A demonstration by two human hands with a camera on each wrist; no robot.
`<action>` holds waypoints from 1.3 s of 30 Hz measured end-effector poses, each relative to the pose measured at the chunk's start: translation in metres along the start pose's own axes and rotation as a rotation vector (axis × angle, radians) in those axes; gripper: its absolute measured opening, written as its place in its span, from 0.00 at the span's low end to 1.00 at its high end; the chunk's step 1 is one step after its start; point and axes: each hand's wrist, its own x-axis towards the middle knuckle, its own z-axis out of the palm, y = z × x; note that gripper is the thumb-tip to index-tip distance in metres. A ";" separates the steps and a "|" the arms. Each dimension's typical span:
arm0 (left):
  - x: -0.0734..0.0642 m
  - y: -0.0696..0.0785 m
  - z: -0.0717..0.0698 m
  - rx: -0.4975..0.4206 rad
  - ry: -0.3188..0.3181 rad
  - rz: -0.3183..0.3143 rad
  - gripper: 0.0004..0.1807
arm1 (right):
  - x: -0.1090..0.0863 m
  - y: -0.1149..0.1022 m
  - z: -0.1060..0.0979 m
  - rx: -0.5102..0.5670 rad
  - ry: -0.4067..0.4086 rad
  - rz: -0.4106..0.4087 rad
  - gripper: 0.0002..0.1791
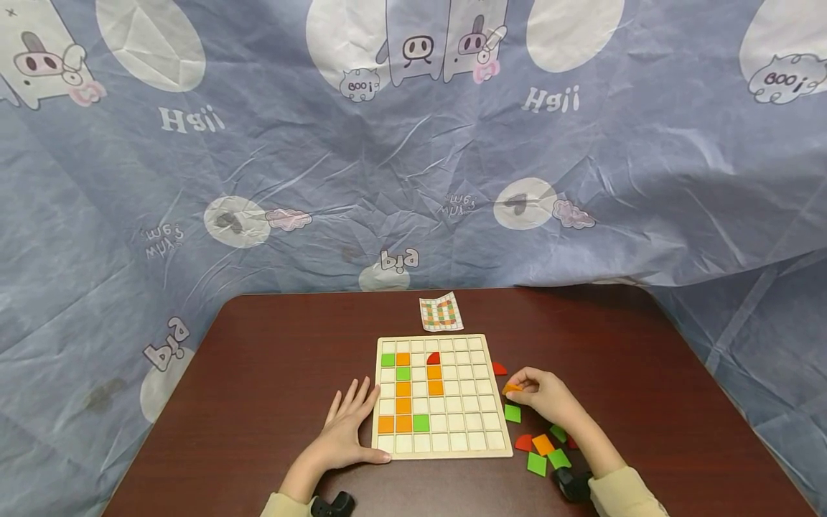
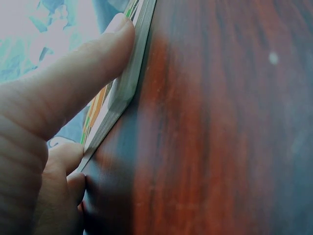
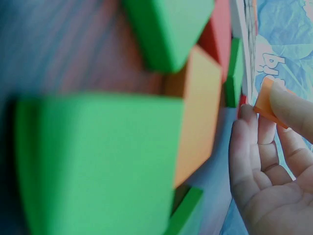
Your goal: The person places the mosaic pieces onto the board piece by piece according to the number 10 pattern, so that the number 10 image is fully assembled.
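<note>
"BOO" in printed clouds on blue cloth, white "Haii" twice, other lettering unclear

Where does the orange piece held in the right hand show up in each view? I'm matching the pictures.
Head: lower half, right of centre; the orange piece is pinched in the right hand, just right of the board.
Left wrist: not in it; the orange there lies on the board.
Right wrist: right side, near mid-height, under the thumb.
Shared landmark: the patterned blue cloth, upper left in left wrist, upper right in right wrist.
</note>
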 end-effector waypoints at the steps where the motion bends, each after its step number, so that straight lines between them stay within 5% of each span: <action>1: 0.000 0.000 0.000 0.001 0.002 0.004 0.65 | 0.000 -0.001 0.000 0.026 -0.004 0.003 0.09; 14: -0.001 -0.002 0.001 0.000 0.001 -0.002 0.65 | 0.007 -0.033 0.016 0.314 -0.033 0.032 0.18; 25: -0.001 -0.002 0.001 0.010 -0.004 -0.007 0.64 | 0.015 -0.060 0.047 0.309 -0.026 0.016 0.11; 39: 0.001 -0.002 -0.001 0.021 -0.008 0.004 0.65 | 0.020 -0.067 0.081 0.182 -0.084 -0.064 0.08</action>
